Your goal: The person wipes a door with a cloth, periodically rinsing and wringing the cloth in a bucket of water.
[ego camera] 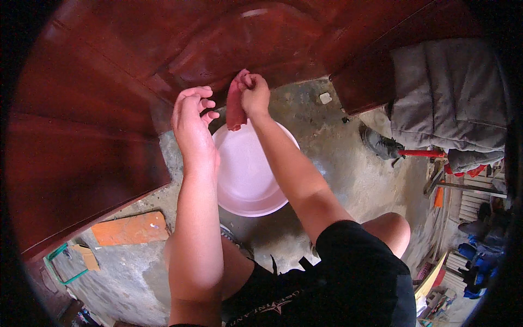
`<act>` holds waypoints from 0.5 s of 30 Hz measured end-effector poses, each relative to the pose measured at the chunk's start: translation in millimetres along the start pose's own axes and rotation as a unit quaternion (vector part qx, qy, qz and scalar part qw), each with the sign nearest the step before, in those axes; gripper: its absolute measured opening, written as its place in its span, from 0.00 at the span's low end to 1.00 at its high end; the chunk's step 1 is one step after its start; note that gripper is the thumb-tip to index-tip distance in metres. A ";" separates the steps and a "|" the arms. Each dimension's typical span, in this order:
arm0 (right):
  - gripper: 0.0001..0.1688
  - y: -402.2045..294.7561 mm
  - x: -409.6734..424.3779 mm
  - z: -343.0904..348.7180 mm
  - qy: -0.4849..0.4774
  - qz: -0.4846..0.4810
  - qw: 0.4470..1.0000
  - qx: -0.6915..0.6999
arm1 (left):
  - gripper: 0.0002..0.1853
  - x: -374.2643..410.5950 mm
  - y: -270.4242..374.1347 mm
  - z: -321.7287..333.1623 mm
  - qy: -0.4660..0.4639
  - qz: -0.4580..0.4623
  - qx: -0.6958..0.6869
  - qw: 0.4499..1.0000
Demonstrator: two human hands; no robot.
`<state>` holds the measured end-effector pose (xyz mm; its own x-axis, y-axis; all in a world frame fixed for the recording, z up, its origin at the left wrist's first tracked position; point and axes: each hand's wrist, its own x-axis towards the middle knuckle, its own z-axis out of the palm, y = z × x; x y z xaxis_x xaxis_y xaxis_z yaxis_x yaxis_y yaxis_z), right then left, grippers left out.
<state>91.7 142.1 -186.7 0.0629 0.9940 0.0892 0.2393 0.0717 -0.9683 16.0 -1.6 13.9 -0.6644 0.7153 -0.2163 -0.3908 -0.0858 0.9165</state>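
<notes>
My right hand [257,96] grips a reddish cloth [235,108] by its upper part, close to the lower part of a glossy red-brown panelled door [245,45]. The cloth hangs down over the far rim of a pale round basin [247,175] on the concrete floor. To the left, my left hand [190,112] is raised with bent fingers apart, and I see nothing in it. Whether the cloth touches the door is unclear. The basin stands before my bent knees, its right side partly covered by my right forearm.
Red-brown panels [90,163] also stand at the left. An orange board [130,229] and cardboard [88,257] lie lower left. At the right are grey quilted fabric [445,94], a dark shoe [380,143] and a red bar [423,153]. A small white object [325,98] lies near the door.
</notes>
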 end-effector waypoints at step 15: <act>0.17 33.7 89.4 -63.6 0.245 -0.018 0.964 -0.103 | 0.08 -1.1 5.7 4.6 -0.017 -0.002 -0.012 1.000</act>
<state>167.0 228.2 -196.5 0.4893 0.8293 0.2700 0.4342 0.0369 -0.9001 17.4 0.3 20.9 -0.6405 0.7391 -0.2086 -0.4088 -0.0983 0.9073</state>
